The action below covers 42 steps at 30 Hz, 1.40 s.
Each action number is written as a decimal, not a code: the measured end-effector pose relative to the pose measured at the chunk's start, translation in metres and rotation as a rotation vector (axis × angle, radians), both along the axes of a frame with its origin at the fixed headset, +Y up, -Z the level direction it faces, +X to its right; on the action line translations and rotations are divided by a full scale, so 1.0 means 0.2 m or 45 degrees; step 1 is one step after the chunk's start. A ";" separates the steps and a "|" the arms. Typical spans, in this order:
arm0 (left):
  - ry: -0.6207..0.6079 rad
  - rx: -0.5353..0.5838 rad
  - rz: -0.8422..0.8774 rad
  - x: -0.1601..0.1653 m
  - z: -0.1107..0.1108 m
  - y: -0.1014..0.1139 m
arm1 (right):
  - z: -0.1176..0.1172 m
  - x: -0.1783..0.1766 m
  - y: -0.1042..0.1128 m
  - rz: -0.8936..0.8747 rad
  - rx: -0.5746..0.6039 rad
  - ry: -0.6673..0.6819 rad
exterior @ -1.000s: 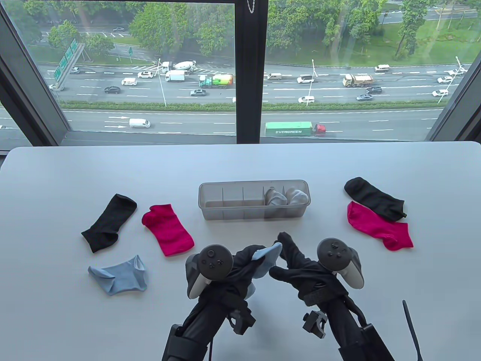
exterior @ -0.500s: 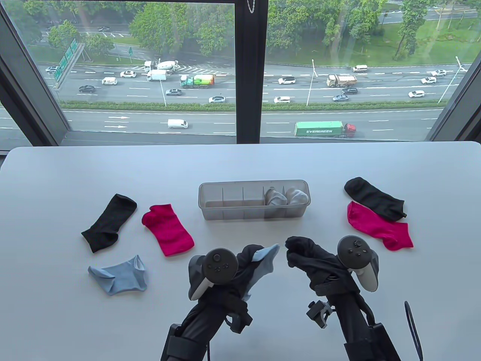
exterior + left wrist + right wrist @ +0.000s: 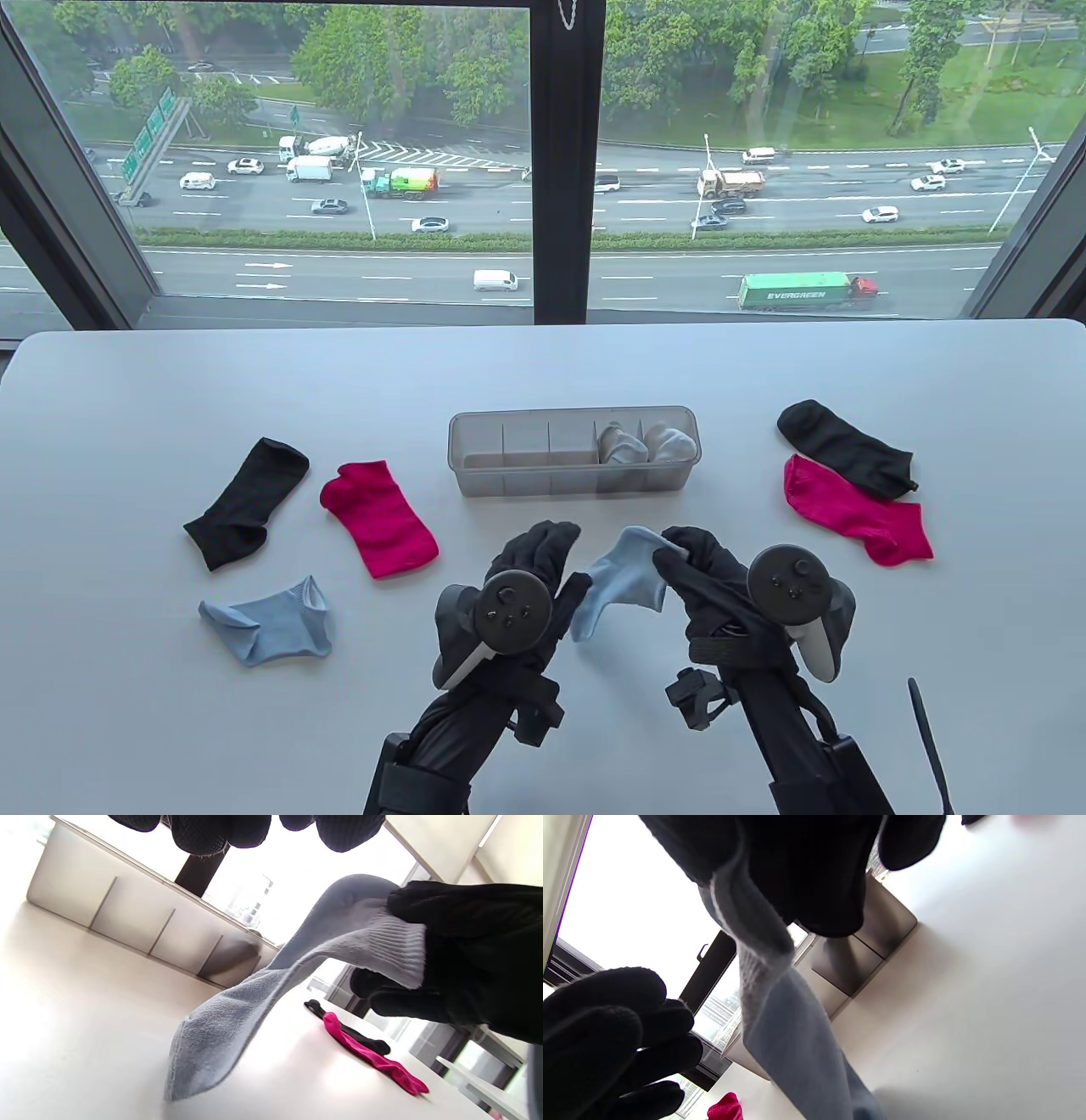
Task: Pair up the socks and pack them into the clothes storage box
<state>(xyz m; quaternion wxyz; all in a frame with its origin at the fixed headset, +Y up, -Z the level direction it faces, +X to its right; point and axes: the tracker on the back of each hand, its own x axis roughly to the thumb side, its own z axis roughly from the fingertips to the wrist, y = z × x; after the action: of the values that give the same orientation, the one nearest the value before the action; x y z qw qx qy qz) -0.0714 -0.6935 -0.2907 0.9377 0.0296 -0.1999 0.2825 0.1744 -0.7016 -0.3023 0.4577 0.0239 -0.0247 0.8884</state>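
The right hand (image 3: pixel 704 569) pinches the light blue sock (image 3: pixel 624 577) by its cuff at lower centre, while its mate (image 3: pixel 271 624) lies flat at lower left, nearer the empty, slack-fingered left hand (image 3: pixel 530 564).

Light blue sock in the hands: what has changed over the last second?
The light blue sock passed from the left hand, now let go, to the right hand, whose grip pinches its cuff; the toe hangs to the table. The other socks and storage box stayed put.
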 end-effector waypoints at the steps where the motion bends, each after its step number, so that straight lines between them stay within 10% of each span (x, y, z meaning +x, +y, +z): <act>1: -0.164 -0.061 0.037 0.03 0.00 -0.01 | 0.00 -0.02 0.00 -0.026 -0.009 0.031; 5: -0.345 -0.195 -0.092 0.13 0.01 -0.05 | 0.02 -0.08 0.00 -0.217 -0.079 0.139; 12: -0.111 -0.090 0.139 0.03 -0.01 -0.01 | -0.02 -0.09 -0.01 -0.157 -0.186 0.591; 15: -0.228 -0.235 0.251 0.00 -0.03 -0.02 | -0.01 -0.08 0.01 0.181 -0.081 0.560; 20: -0.268 -0.339 0.365 0.00 -0.05 -0.01 | 0.00 -0.04 0.02 -0.299 -0.045 0.479; 23: -0.376 -0.557 0.451 0.04 -0.05 -0.02 | 0.00 -0.01 0.02 -0.214 -0.042 0.420; 29: -0.228 -0.613 -0.096 0.08 -0.05 -0.18 | -0.05 -0.03 -0.19 0.165 -0.431 0.285; 34: -0.061 -0.394 -0.622 0.03 -0.06 -0.18 | -0.01 -0.07 -0.15 0.572 -0.271 0.325; 39: 0.076 -0.368 -0.677 -0.10 -0.08 -0.12 | 0.00 -0.23 -0.28 0.695 -0.636 0.589; 42: 0.170 -0.390 -0.675 -0.21 -0.11 -0.10 | 0.00 -0.24 -0.27 0.732 -0.569 0.593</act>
<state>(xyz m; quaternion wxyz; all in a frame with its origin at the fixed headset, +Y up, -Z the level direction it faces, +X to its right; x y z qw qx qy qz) -0.1125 -0.7131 -0.3121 0.9833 -0.1468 -0.0937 0.0523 0.1270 -0.7561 -0.3026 0.1789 0.1298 0.2799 0.9342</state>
